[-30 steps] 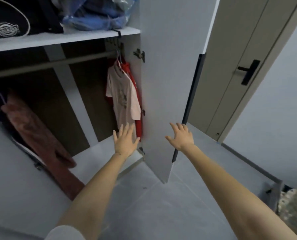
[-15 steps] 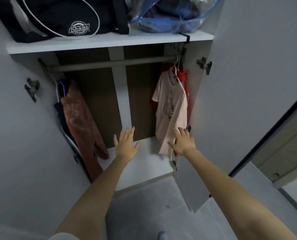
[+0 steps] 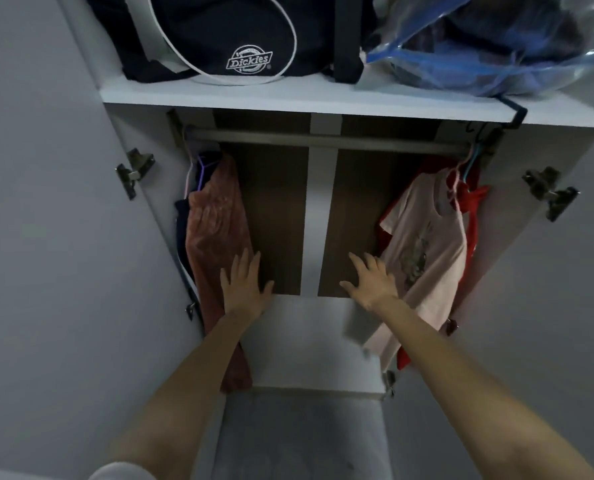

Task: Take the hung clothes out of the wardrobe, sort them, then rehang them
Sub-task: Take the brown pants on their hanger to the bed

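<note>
1. L hand (image 3: 245,289): fingers straight & spread, palm fwd, holds nothing. It reaches low into the wardrobe (image 3: 306,348).
2. R hand (image 3: 371,284): same, fingers splayed and loose, nothing in it. Level w/ L hand, a gap betw. them; the white back strip (image 3: 318,220) runs up through that gap.
3. The rust-brown garment (image 3: 216,230) hangs just left of L hand on a purple hanger (image 3: 204,171). L fingertips overlap its edge; touching or not, can't tell. Its hem drops below the L wrist, behind the forearm.
4. The dark garment (image 3: 181,233) hangs behind the rust one, further left of L hand, mostly hidden.
5. The pale pink T-shirt (image 3: 427,244), w/ a print on the front, hangs just right of R hand. R fingers sit right at its edge; contact unclear.
6. The red garment (image 3: 475,209) hangs behind the T-shirt, further right of R hand.
7. The rail (image 3: 323,138) is well above both hands; all 4 clothes hang at its 2 ends.
8. The shelf (image 3: 288,98) is above the rail: black Dickies bag (image 3: 240,39) up over L hand, clear blue plastic bag (image 3: 496,39) up over R hand.
9. Both doors stand open: left door (image 3: 46,237) outside L arm, right door (image 3: 565,323) outside R arm.
</note>
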### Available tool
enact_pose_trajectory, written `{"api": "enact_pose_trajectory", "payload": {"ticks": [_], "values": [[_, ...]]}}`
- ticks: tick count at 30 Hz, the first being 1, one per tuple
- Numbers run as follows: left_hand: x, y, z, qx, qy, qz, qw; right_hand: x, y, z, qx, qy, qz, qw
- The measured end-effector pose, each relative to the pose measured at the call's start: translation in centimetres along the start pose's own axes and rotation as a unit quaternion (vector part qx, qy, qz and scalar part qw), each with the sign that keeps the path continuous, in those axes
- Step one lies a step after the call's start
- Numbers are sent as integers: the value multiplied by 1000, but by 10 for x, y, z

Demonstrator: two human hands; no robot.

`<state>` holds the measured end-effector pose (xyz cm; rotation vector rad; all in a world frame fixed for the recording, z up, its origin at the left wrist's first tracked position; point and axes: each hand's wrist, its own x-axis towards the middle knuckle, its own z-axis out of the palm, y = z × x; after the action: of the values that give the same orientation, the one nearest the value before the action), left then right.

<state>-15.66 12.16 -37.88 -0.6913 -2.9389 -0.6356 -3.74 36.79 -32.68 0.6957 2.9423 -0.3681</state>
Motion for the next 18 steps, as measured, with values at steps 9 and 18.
{"api": "enact_pose_trajectory", "payload": {"ticks": [9, 18], "values": [[58, -56, -29, -23, 152, -48, 987, 65, -50, 4, 0, -27, -68, 997], [116, -73, -40, -147, 134, -165, 966, 127, -94, 0, -13, -32, -88, 995]]}}
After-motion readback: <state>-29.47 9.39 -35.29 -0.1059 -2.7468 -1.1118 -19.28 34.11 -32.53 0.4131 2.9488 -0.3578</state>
